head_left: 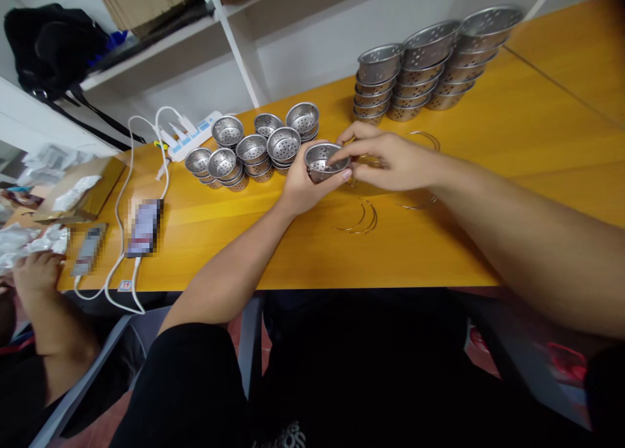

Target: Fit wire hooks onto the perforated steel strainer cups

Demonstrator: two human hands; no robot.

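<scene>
My left hand (305, 186) is wrapped round a small perforated metal strainer basket (319, 168), held tilted above the table with its mouth up. From the right, my right hand (383, 156) reaches to the same basket, one fingertip inside its mouth and the others bent near the rim. Whether those fingers pinch a wire is too small to tell. Thin curved wires (374, 217) lie on the table below my hands, and another bent wire (427, 135) shows beyond my right wrist. Short stacks of like baskets (251, 150) stand just left of the held one.
Taller stacks of strainer baskets (415, 83) stand at the back right. A power strip (198, 135) with white cables, two phones (145, 228) and a cardboard box (92, 187) occupy the left side. Another person's hand (39, 272) rests at the far left edge. Shelves rise behind the table.
</scene>
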